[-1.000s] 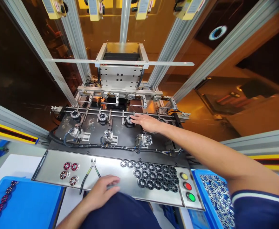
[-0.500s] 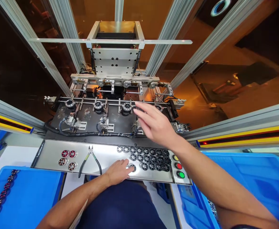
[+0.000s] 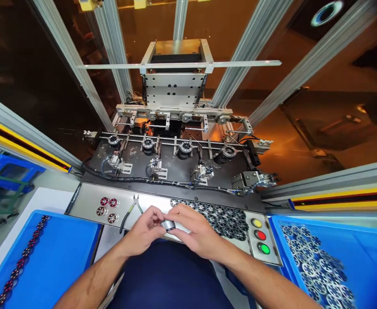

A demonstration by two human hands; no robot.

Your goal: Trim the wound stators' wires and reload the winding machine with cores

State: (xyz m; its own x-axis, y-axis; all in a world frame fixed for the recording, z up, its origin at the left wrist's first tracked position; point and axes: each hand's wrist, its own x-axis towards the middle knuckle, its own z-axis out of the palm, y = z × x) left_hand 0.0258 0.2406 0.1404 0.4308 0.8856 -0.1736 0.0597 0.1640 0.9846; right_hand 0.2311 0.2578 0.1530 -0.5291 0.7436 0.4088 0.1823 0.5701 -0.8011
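Observation:
In front of my body, over the front edge of the metal shelf, both hands hold one small round stator core (image 3: 168, 225) with a smooth grey side. My left hand (image 3: 148, 227) pinches its left side between thumb and fingers. On the other side my right hand (image 3: 193, 227) grips it with thumb below and fingers above. Many similar black-and-silver stator cores (image 3: 227, 219) lie in rows to the right, partly behind my right hand. Diagonal cutting pliers (image 3: 131, 211) rest left of my hands, beside several red-wound stators (image 3: 113, 202).
Behind the shelf stands a machine with round holders (image 3: 185, 149) in a row and metal clamps. Yellow, red and green buttons (image 3: 260, 234) sit at the shelf's right end. Blue trays (image 3: 69, 257) flank me; the right tray (image 3: 365, 253) holds many metal cores. Yellow safety bars line both sides.
My right hand has come back from the machine to meet my left. A stator core is now held between both hands, above the shelf front. The view has shifted left.

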